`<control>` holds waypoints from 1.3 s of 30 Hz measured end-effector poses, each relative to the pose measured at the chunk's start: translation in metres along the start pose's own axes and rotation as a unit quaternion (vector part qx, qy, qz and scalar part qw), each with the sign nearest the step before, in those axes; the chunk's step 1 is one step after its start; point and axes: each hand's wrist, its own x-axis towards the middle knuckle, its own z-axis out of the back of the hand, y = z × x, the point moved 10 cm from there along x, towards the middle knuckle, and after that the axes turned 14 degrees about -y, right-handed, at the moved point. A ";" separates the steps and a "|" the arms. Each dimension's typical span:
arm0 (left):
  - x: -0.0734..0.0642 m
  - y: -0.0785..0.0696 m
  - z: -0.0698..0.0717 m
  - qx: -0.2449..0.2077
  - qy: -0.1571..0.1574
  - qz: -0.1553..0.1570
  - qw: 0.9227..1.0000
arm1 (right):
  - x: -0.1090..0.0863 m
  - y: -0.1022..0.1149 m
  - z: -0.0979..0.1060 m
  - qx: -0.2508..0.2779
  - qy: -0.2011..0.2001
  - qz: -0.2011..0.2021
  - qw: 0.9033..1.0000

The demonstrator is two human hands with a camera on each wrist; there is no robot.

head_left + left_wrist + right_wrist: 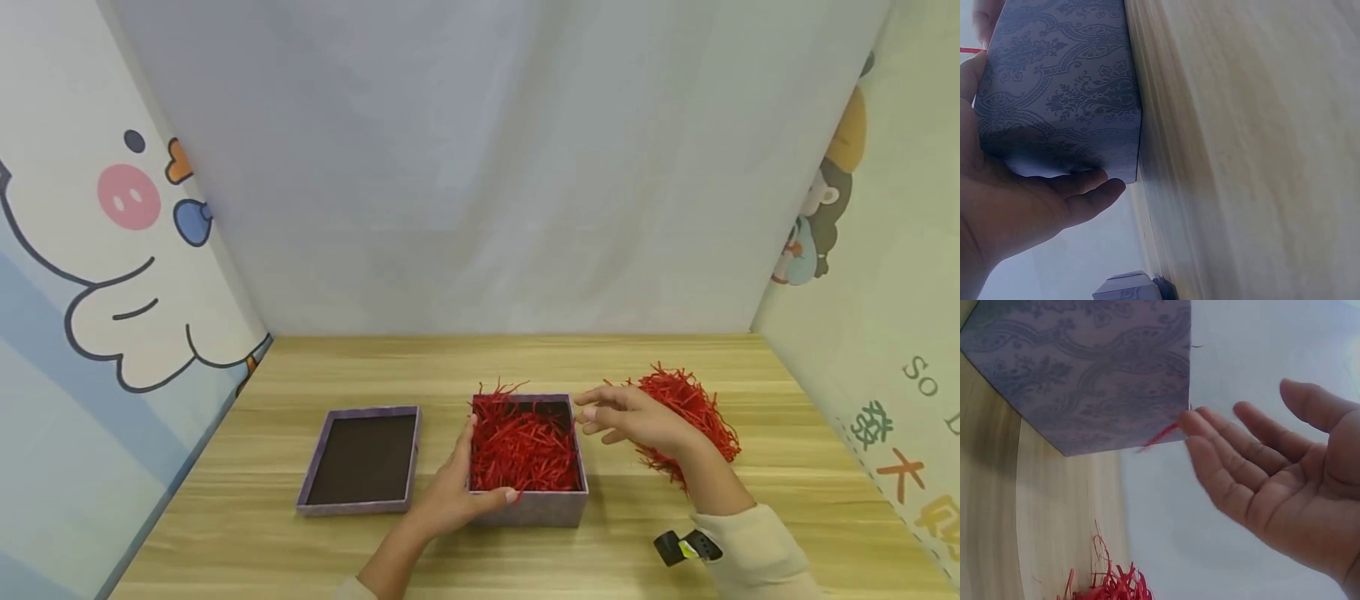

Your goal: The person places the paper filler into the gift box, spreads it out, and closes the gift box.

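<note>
Head view: grasps a purple-grey box (528, 510) with the left hand (453, 496), laying the thumb over the near rim and the fingers along the left wall. Shows the box standing upright and open-topped near the middle of the wooden tabletop (247, 533), well filled with red shredded paper (525, 454). Leaves some dark lining bare towards the far right corner, and lets a few strands stick up over the far left rim.

Holds the right hand (633, 417) released, with loosely extended fingers, just beside the right rim of the box. Shows a loose heap of red strips (686, 417) on the tabletop to the right, partly hidden behind that hand and forearm. Shows also a lid (363, 462) to the left of the box, apart from it, lying with its dark inside up. Wears a pale sleeve (757, 550) on the right arm, with a small black device (678, 548) at the wrist.

Left wrist view: presses fingers against the dark scrolling pattern on the box wall.

Right wrist view: shows spread, slightly bent fingers by a box corner, next to a red strand (1160, 435). Cannot tell touching from near-touching there.
</note>
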 end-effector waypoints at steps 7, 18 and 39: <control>0.000 -0.001 0.000 0.000 0.000 0.006 1.000 | 0.013 0.014 -0.012 0.016 -0.009 0.050 0.999; -0.001 0.002 0.000 -0.020 0.001 0.000 1.000 | 0.047 0.016 -0.066 -0.110 0.057 0.087 0.989; -0.002 0.003 0.000 -0.017 0.009 0.006 1.000 | 0.076 -0.014 -0.138 -0.277 0.165 0.077 0.943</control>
